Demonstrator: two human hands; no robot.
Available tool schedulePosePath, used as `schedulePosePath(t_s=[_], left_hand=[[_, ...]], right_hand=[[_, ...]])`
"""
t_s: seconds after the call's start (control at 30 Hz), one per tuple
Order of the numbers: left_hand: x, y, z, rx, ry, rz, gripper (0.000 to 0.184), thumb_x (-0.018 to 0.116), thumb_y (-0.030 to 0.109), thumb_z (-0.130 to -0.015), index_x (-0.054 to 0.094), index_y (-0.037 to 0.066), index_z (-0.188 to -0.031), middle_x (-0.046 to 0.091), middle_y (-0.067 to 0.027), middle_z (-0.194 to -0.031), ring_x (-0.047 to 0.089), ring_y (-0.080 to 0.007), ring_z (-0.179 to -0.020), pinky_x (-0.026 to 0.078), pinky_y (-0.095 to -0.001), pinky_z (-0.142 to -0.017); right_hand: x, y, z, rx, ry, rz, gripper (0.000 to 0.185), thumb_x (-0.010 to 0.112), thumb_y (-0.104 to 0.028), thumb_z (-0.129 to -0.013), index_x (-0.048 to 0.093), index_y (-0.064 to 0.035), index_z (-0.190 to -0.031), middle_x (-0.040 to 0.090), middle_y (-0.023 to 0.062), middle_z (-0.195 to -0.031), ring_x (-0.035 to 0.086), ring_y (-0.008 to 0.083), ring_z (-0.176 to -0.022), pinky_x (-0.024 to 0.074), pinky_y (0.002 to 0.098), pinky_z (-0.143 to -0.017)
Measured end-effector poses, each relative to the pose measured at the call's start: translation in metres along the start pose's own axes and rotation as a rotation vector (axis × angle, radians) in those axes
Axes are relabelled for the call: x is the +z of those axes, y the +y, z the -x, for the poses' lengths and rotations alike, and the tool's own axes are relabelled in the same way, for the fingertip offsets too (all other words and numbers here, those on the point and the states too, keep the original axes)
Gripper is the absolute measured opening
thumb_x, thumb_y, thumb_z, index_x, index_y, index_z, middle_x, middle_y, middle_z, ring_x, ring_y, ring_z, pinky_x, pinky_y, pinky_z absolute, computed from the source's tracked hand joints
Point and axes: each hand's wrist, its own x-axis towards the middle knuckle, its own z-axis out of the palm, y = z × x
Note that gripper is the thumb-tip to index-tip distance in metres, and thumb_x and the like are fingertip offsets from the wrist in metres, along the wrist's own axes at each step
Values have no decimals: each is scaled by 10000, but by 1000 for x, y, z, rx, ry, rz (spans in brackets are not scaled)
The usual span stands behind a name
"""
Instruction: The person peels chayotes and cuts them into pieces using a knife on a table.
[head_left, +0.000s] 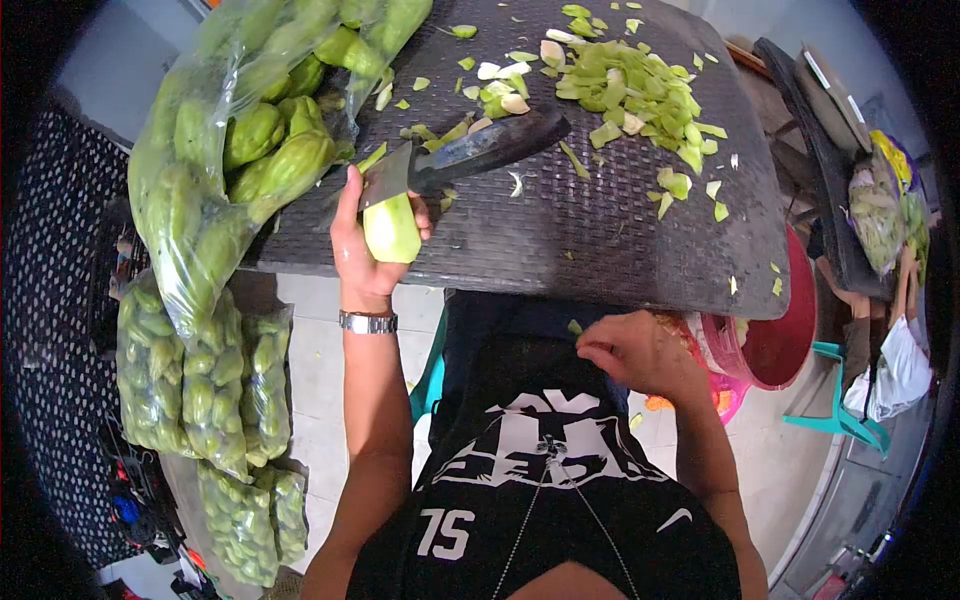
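My left hand (368, 250) grips a peeled, pale green chayote (392, 230) over the table's near edge, fingers wrapped round its sides. A wide knife (490, 146) lies across the chayote's top, its blade against or in the flesh; I cannot tell which. Its dark, worn handle points right over the table, with no hand on it. Below the table edge, in front of my lap, is my right hand (645, 352), thumb and loosely bent fingers apart. A small green scrap (574, 327) shows just by its fingertips.
Peelings (630, 90) are heaped on the dark woven-pattern table (520, 235). A clear bag of chayotes (240, 150) lies at its left; more bags (190, 370) are on the floor. At right are a red tub (785, 320), a turquoise stool (840, 400) and another person's arm (853, 300).
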Motion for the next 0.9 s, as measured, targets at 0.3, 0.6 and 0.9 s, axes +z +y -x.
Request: schedulePosePath(t_s=[0.3,0.6,0.9], left_hand=[[-6,0,-2,-2,-17,-12,675,482,592,-1032,633,-65,-993,621,-166,-843,553,-280,-695,464,-376,-627],[7,1,2,-18,75,23,607,466,574,-1047,646,-5,-1041,630,-179,-798,594,-293,-673,486,-392,-603],[3,0,2,8,-6,-19,602,452,572,-1053,636,0,-1084,627,-187,-746,606,-298,-665,493,-386,-608]], right_hand=[[86,88,-45,465,-248,399,444,564,-122,-934,592,-49,-1370,548,278,-1440,515,438,-1355,420,510,-1148],[73,48,-6,289,-32,372,237,618,-195,-905,707,-54,-1074,686,240,-1124,685,413,-976,547,500,-801],[7,-30,15,43,661,128,310,774,21,-765,729,-34,-1066,680,161,-1074,689,317,-893,561,410,-768]])
